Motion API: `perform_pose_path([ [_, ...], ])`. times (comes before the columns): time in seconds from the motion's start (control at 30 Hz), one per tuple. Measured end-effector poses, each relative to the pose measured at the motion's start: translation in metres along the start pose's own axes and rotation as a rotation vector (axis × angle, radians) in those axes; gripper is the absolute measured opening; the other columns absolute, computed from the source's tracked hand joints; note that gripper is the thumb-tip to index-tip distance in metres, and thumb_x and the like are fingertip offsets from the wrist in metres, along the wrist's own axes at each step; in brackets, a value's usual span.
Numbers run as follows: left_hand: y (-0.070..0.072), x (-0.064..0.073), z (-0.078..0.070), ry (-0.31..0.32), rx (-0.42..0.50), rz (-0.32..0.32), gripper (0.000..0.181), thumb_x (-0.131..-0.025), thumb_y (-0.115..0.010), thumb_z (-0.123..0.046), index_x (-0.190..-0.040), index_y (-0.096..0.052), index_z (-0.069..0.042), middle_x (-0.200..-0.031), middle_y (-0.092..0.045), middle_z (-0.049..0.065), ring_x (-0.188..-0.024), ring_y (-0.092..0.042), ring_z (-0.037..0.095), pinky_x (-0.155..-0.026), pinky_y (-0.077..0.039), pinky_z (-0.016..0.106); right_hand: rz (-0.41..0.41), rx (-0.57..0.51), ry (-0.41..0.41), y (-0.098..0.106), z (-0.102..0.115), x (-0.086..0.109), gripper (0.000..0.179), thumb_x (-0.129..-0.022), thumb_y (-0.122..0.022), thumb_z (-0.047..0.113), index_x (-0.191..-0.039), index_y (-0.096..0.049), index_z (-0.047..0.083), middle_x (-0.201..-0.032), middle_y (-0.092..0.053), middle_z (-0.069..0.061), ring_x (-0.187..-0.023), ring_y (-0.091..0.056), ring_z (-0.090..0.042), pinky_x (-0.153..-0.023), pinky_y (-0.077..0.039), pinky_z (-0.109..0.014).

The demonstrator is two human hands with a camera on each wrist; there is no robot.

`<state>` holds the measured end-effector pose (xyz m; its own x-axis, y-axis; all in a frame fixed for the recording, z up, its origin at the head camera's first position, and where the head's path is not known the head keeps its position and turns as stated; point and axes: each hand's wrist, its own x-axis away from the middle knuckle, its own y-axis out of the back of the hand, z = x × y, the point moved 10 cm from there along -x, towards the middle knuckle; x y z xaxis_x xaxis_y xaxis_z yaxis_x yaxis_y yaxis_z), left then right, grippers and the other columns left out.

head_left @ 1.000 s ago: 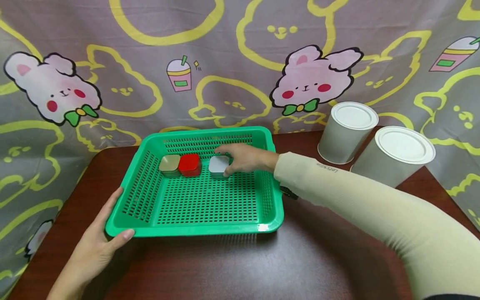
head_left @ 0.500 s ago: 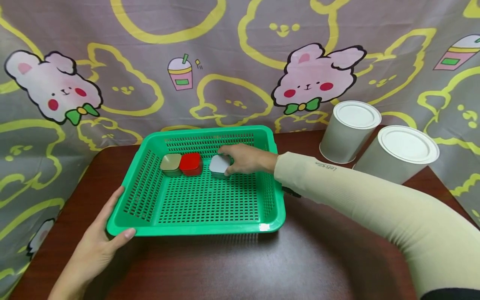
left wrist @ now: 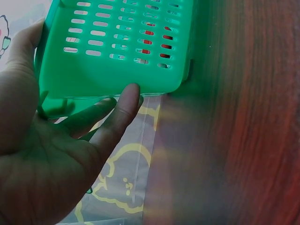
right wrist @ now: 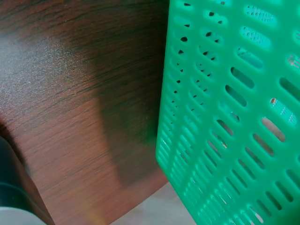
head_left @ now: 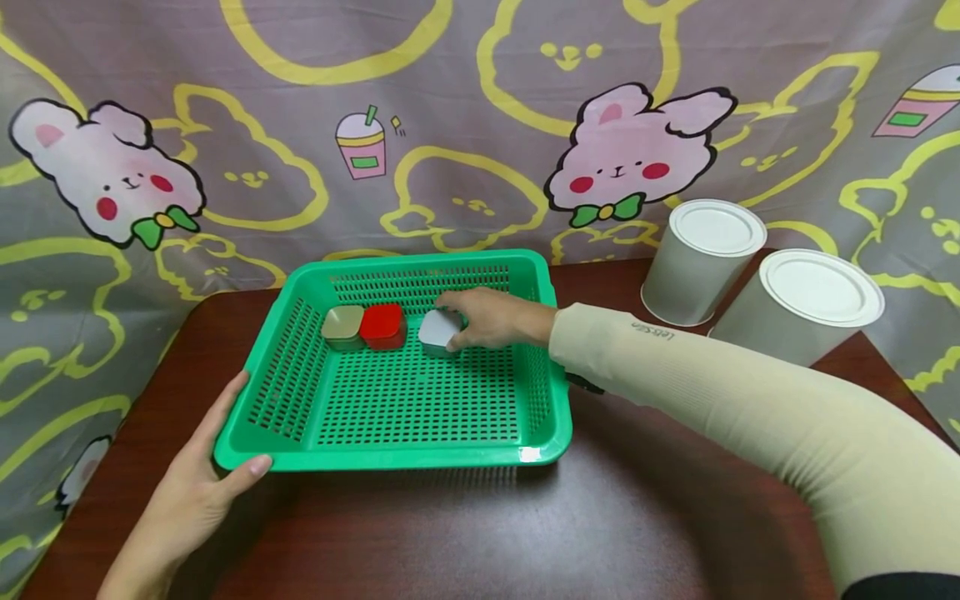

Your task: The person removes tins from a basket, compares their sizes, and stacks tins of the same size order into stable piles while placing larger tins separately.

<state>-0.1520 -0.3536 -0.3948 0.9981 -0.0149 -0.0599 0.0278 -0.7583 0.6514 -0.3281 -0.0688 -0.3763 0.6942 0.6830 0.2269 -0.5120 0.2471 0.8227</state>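
Note:
A green plastic basket (head_left: 390, 457) with slotted walls stands on the table. My left hand (head_left: 191, 492) holds its near left corner, thumb over the front rim and fingers along the outer left side; the left wrist view shows these fingers (left wrist: 124, 105) against the outer wall. Inside the basket, my right hand (head_left: 491, 317) pinches a small square box with a white lid (head_left: 439, 328) between thumb and fingers. To its left sit a red-lidded box (head_left: 383, 323) and a gold-lidded box (head_left: 344, 325), side by side. The basket wall (right wrist: 225, 117) hides my right hand in the right wrist view.
Two tall grey cans with white lids, a rear can (head_left: 693, 267) and a nearer can (head_left: 802, 304), stand right of the basket, behind my right sleeve (head_left: 697, 379). A patterned curtain (head_left: 465, 100) hangs behind the dark wooden table (head_left: 450, 533).
The white-lidded box has turned slightly in my right hand. My left hand keeps its hold on the basket. The whole view has shifted a little.

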Motion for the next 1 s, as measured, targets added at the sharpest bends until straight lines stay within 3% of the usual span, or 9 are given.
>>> perform_pose_path([
  [0.23,-0.001,0.001,0.0,0.009,-0.001,0.013,0.098,-0.099,-0.071,-0.008,-0.169,-0.009,-0.038,-0.157,-0.04,0.012,-0.117,-0.046,-0.021,-0.09,-0.032,0.002,0.004,-0.001,0.008,0.001,0.002,0.001,0.064,-0.099,-0.075,0.022,-0.156,-0.047,0.014,-0.149,-0.058,-0.01,-0.128,-0.058,-0.024,-0.105,-0.049,-0.04],
  [0.37,-0.001,0.0,0.0,0.013,0.004,0.018,0.098,-0.1,-0.071,-0.009,-0.169,-0.008,-0.039,-0.159,-0.037,0.019,-0.118,-0.045,-0.02,-0.09,-0.032,0.002,0.007,-0.012,0.02,0.001,0.003,0.002,0.063,-0.098,-0.076,0.021,-0.155,-0.049,0.013,-0.149,-0.059,-0.01,-0.126,-0.059,-0.023,-0.105,-0.05,-0.039],
  [0.73,-0.001,0.002,0.002,0.025,0.003,0.025,0.098,-0.1,-0.071,-0.011,-0.168,-0.006,-0.04,-0.161,-0.035,0.023,-0.119,-0.042,-0.021,-0.089,-0.032,0.001,-0.014,0.015,0.087,0.004,0.01,0.002,0.054,-0.098,-0.074,0.017,-0.148,-0.057,0.006,-0.139,-0.066,-0.01,-0.118,-0.063,-0.022,-0.099,-0.053,-0.036],
  [0.9,0.0,0.001,0.0,0.019,-0.008,0.021,0.098,-0.101,-0.07,-0.011,-0.169,-0.007,-0.04,-0.159,-0.037,0.019,-0.12,-0.043,-0.02,-0.09,-0.032,0.001,-0.032,-0.012,0.102,0.007,0.012,0.004,0.049,-0.098,-0.073,0.016,-0.145,-0.06,0.007,-0.138,-0.066,-0.009,-0.113,-0.062,-0.021,-0.098,-0.052,-0.036],
  [1.0,-0.001,0.001,-0.001,0.014,-0.004,0.021,0.098,-0.1,-0.071,-0.01,-0.169,-0.007,-0.039,-0.158,-0.038,0.023,-0.119,-0.044,-0.021,-0.089,-0.032,0.001,-0.04,-0.036,0.107,0.009,0.012,0.005,0.048,-0.098,-0.072,0.015,-0.144,-0.061,0.007,-0.138,-0.066,-0.008,-0.113,-0.06,-0.021,-0.1,-0.052,-0.036],
])
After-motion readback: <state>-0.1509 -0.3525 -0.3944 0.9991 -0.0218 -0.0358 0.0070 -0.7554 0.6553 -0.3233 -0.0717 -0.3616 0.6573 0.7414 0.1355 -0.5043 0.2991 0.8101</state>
